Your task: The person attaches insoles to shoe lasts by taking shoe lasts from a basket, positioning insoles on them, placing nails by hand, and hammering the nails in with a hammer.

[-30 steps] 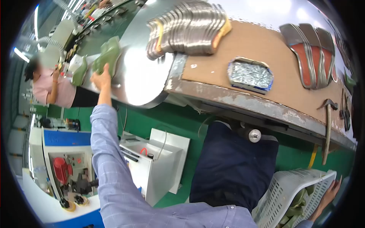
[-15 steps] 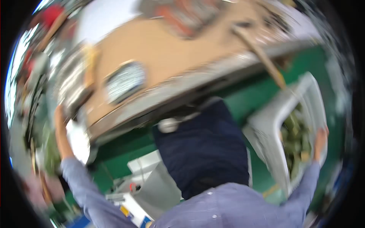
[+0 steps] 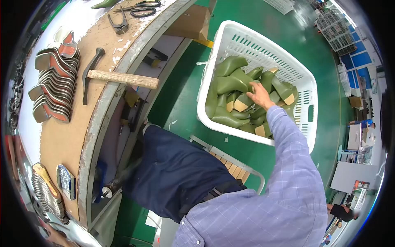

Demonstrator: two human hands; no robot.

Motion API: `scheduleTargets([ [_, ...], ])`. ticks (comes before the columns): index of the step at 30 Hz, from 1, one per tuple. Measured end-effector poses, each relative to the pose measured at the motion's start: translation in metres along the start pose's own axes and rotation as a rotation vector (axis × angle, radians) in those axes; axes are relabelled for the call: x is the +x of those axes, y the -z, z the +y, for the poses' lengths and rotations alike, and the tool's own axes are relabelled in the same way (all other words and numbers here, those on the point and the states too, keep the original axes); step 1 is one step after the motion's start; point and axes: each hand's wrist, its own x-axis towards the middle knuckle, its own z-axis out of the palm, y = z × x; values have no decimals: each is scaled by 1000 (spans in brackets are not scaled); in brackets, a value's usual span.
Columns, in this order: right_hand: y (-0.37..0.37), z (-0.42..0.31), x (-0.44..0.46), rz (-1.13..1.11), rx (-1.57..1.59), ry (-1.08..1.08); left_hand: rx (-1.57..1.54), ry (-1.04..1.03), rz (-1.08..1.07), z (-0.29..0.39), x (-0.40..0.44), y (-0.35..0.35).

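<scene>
Green floor surrounds the white basket containing green forms. Right hand: fingers partly curled at the forms; grip unconfirmed. Secure one by its thick body; avoid snagging neighbours.

And here's a glossy green floor through the centre, the worn-edged workbench along the left, stacked crates at upper right.

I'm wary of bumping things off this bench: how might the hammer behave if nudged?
The hammer should move stiffly as one piece, given its straight wooden handle. It is probably head-heavy, with a dark metal head. Pushed outward, it could tip off, since much of the handle overhangs the bench edge.
</scene>
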Motion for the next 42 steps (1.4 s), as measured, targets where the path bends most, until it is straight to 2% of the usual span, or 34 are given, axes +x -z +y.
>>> scheduleTargets([
  [1, -10, -10, 6, -75, -182, -82, -113, 103, -170, 4, 7, 16],
  [2, -17, -17, 12, -149, -364, -158, -98, 110, -162, -1, 15, 26],
  [4, -30, -12, 23, -89, -401, -156, -597, 637, -455, -25, 34, 27],
  [5, -39, -10, 21, -33, -446, -182, -793, 631, -355, -35, 39, 15],
  [7, -37, -23, 20, 15, -338, -228, -1362, 640, -253, 23, 36, 29],
  [9, -39, -17, 23, 267, -336, 34, -1484, 498, -164, 105, 26, 47],
  [10, -36, -25, 25, 425, -392, 184, -1572, 549, -187, 160, 20, 60],
  [11, -34, -33, 31, 440, -387, 184, -1665, 600, -209, 210, 9, 72],
  [12, -33, -41, 38, 344, -178, 127, -1752, 534, -419, 239, -6, 71],
  [13, -33, -51, 43, 243, 31, 73, -1823, 460, -632, 270, -25, 70],
  [14, -23, -65, 41, 317, -12, 170, -1826, 460, -586, 325, -49, 80],
  [15, -9, -75, 39, 317, -8, 186, -1813, 576, -544, 388, -73, 111],
  [16, 8, -82, 38, 305, 55, 174, -1912, 511, -667, 414, -93, 117],
  [19, 89, -112, 13, 390, 128, 231, -1948, 430, -837, 472, -133, 131],
  [21, 153, -144, -18, 468, 187, 386, -1988, 358, -996, 503, -150, 140],
  [23, 205, -193, -52, 229, 445, 454, -1950, 221, -1082, 540, -173, 142],
  [26, 191, -268, -75, 154, 571, 653, -2111, -2, -1365, 573, -204, 169],
  [27, 174, -294, -78, 144, 563, 704, -2237, 23, -1320, 582, -222, 169],
  [28, 153, -325, -83, 228, 524, 805, -2275, 43, -1185, 588, -236, 173],
  [29, 133, -347, -89, 309, 494, 903, -2315, 291, -1459, 570, -224, 185],
  [31, 98, -371, -99, 559, 522, 1073, -2238, 602, -1494, 535, -209, 185],
  [32, 78, -373, -116, 512, 664, 1009, -2225, 655, -1408, 514, -204, 177],
  [33, 48, -373, -136, 142, 1019, 923, -2375, 770, -1427, 492, -200, 168],
  [34, 33, -365, -159, -434, 1207, 728, -2532, 873, -1448, 473, -199, 163],
  [35, 15, -366, -183, -973, 1425, 502, -2529, 906, -1371, 460, -194, 163],
  [36, -7, -367, -195, -999, 1407, 626, -2519, 951, -1111, 452, -185, 165],
  [37, -4, -374, -202, -1156, 1309, 557, -2488, 987, -871, 445, -176, 165],
  [38, 3, -386, -200, -1290, 1289, 506, -2404, 995, -752, 437, -166, 164],
  [39, 10, -405, -191, -1410, 1266, 454, -2324, 807, -707, 420, -160, 154],
  [40, 8, -424, -184, -1375, 1193, 543, -2283, 802, -548, 408, -148, 154],
  [41, -1, -447, -180, -1134, 1156, 843, -2394, 706, -487, 386, -142, 148],
  [42, -6, -467, -171, -937, 1030, 1073, -2384, 699, -246, 366, -131, 144],
])
